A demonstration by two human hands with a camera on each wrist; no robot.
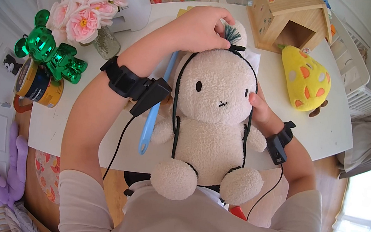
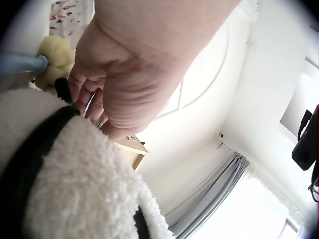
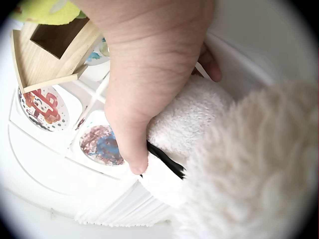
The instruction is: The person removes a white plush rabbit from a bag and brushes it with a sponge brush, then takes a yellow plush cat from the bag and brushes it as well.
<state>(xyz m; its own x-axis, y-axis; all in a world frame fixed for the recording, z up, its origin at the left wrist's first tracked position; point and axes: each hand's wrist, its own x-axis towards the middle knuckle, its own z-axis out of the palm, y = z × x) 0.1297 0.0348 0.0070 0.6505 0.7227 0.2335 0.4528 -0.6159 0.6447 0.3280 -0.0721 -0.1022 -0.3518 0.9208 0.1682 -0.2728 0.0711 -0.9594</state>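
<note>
A cream plush rabbit with dark straps along its head and body sits upright facing the camera, its feet over the table's front edge. At the top of its head my left hand curls its fingers at the ear, beside a dark green fringe. A black band crosses the ear's base. With my right hand I hold the side of the head, thumb on the cheek and the other fingers hidden behind. In the right wrist view the thumb lies along the white plush by a black strap.
Left of the rabbit lies a light blue stick with a yellow sponge. Pink roses, a shiny green bear figure and a tub stand at left. A wooden house and yellow plush pear occupy the right.
</note>
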